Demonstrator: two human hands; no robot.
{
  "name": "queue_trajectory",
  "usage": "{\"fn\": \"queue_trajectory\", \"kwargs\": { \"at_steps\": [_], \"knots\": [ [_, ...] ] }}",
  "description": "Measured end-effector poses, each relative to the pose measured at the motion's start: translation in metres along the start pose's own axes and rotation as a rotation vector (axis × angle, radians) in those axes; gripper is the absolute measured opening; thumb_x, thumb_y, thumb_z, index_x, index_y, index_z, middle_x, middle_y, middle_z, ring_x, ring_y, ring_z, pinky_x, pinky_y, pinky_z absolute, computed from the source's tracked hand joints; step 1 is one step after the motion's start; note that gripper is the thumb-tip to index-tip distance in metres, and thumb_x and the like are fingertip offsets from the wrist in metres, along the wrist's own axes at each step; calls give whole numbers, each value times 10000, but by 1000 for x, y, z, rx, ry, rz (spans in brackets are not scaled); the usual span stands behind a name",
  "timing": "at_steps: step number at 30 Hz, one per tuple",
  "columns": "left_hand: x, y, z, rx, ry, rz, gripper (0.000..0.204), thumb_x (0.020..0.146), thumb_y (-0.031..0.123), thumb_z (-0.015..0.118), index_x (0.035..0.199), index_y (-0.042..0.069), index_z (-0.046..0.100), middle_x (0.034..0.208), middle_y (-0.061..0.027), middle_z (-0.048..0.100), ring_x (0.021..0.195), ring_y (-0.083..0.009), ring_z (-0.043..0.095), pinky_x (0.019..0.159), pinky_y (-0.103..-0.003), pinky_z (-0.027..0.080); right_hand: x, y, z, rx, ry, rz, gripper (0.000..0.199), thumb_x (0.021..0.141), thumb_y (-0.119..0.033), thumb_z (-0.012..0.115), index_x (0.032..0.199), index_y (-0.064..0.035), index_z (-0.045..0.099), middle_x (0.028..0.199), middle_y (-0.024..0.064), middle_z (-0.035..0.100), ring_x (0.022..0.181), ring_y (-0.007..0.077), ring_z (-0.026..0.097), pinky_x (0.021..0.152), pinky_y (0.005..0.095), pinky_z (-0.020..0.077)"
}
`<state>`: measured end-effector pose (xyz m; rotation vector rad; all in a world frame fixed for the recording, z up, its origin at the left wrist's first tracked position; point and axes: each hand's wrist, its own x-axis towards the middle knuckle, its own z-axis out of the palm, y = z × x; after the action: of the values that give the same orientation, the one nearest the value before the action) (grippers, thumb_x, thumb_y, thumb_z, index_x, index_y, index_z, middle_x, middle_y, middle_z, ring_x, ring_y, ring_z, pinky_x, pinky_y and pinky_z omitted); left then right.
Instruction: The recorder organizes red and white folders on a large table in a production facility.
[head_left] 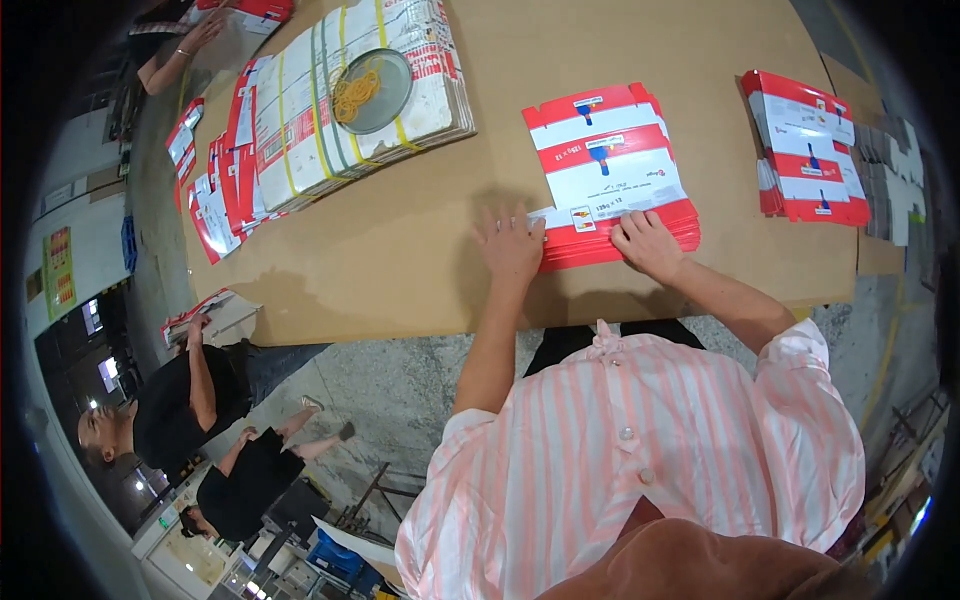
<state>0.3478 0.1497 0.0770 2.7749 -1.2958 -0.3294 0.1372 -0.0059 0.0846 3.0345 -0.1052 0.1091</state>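
Observation:
In front of me lies a stack of flattened red and white cartons, its layered edges facing my body. My left hand is at the stack's near left corner, fingers stretched out and spread, its right side against the cartons. At the near edge, right of the middle, my right hand has its fingers bent and pressed close together on the top cartons. What lies under its palm is hidden.
A brown-topped table carries everything. At back left stands a strapped white bundle bearing a grey dish of yellow rubber bands. Loose cartons lie beside it. Another carton stack is at right. Co-workers stand left.

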Motion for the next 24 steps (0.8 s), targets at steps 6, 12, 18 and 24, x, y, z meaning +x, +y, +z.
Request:
{"fn": "queue_trajectory", "kwargs": {
  "at_steps": [6,12,18,24],
  "knots": [
    [-23,-6,29,-46,52,126,552,862,402,509,1329,110,471,1388,-188,408,1312,-410,310,1045,-601,217,5,19,-21,280,-233,-19,518,763,-460,612,1058,-49,499,1046,124,507,992,269,467,819,410,377],
    [-23,-8,36,-108,115,145,563,846,382,529,1318,80,473,1396,-214,379,1303,-424,305,1018,-597,255,-12,29,-13,332,-328,230,810,780,-620,538,1347,-57,403,1415,210,326,1343,379,240,1088,553,172],
    [-24,-13,51,-86,140,208,578,836,403,530,1316,84,479,1419,-237,335,1306,-450,278,1031,-579,247,-32,12,21,401,-268,305,852,737,-634,574,1355,-72,406,1439,202,309,1356,378,229,1085,575,151],
    [-21,-10,39,-93,119,183,572,826,388,538,1310,88,487,1423,-232,334,1325,-438,253,1038,-583,227,-36,10,25,391,-197,292,822,730,-626,581,1321,-70,452,1421,206,339,1342,389,255,1073,579,177]
  ]
}}
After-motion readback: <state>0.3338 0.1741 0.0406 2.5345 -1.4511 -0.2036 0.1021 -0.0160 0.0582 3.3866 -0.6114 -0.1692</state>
